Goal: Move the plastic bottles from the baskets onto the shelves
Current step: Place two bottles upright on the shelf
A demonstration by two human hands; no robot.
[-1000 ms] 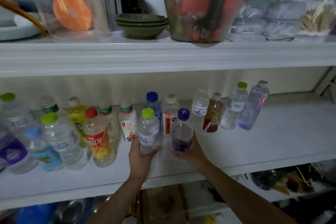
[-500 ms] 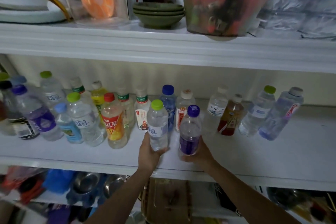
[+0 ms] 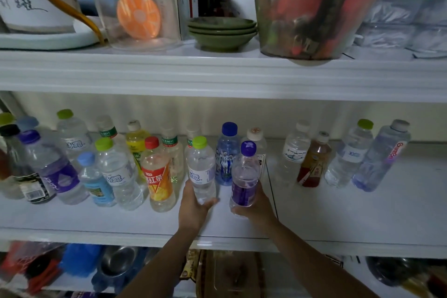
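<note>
My left hand (image 3: 193, 208) grips the lower part of a clear bottle with a green cap (image 3: 201, 167), which stands upright on the white middle shelf (image 3: 338, 215). Close to its right, my right hand (image 3: 256, 205) grips a clear bottle with a purple cap and purple label (image 3: 244, 176), also upright on the shelf. Several other plastic bottles stand in rows to the left and behind, among them a red-capped one with an orange label (image 3: 158, 176). No basket is in view.
Three more bottles and a brown one (image 3: 313, 162) stand at the right back of the shelf. The upper shelf (image 3: 217, 75) carries green bowls (image 3: 222, 31), clear tubs and a white jug. Cluttered items fill the lower shelf below.
The view has shifted slightly left and nearer. Both hands stay wrapped round their bottles at the same spot on the shelf.
</note>
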